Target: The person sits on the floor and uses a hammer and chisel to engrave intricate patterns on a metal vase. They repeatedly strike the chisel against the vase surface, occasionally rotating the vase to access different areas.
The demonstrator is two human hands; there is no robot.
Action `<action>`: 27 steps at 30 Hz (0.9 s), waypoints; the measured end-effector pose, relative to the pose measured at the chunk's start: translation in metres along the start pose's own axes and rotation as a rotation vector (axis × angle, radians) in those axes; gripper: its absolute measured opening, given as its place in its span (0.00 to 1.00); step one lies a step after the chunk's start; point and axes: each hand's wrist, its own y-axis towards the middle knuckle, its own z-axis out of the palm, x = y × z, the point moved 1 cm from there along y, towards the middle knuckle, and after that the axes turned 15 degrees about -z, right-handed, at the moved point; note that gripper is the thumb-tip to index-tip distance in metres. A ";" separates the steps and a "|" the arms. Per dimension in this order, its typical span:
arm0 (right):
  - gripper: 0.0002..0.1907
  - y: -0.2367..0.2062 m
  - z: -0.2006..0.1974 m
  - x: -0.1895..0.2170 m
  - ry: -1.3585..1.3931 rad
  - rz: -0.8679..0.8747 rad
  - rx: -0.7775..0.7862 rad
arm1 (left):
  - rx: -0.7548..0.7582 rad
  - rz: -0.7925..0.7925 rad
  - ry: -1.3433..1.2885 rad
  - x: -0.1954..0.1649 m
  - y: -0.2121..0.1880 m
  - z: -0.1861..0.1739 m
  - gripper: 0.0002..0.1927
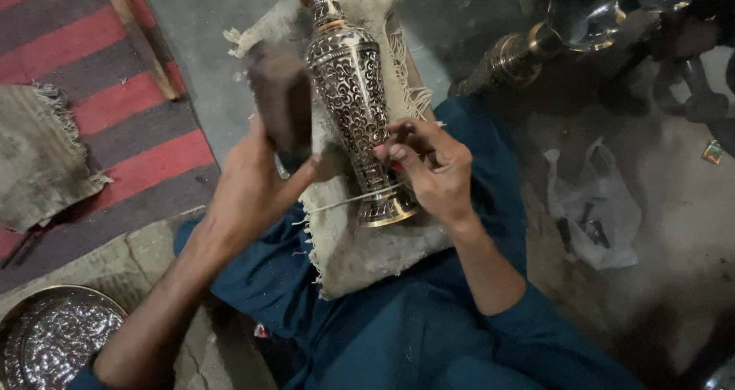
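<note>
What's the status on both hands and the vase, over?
Left hand gripping a dark block, blurred. Right hand pinching a thin tool against the engraved metal vase. Vase lying on burlap cloth across the lap. Nothing in the way.

You worked in dim, warm light that glared off the engraved metal vase [352, 91] and the embossed tray [53, 340], while your left hand [249, 187] and the dark block [282, 103] it held smeared with motion blur and the right-hand corners sank into shadow.
</note>
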 end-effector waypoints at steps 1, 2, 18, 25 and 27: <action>0.12 0.000 -0.001 -0.001 0.003 -0.005 0.006 | 0.001 -0.001 0.044 0.003 0.002 0.004 0.29; 0.13 0.001 -0.002 -0.001 -0.009 -0.043 0.019 | -0.002 -0.001 0.089 0.004 0.005 0.005 0.30; 0.12 0.001 -0.007 -0.001 -0.212 -0.170 0.095 | 0.115 0.096 0.683 -0.068 0.021 -0.038 0.34; 0.11 -0.003 -0.005 0.000 -0.257 -0.169 0.063 | 0.033 0.134 0.777 -0.065 0.019 -0.034 0.28; 0.10 -0.001 -0.007 -0.002 -0.208 -0.192 0.077 | -0.113 0.287 1.047 -0.066 0.019 -0.034 0.24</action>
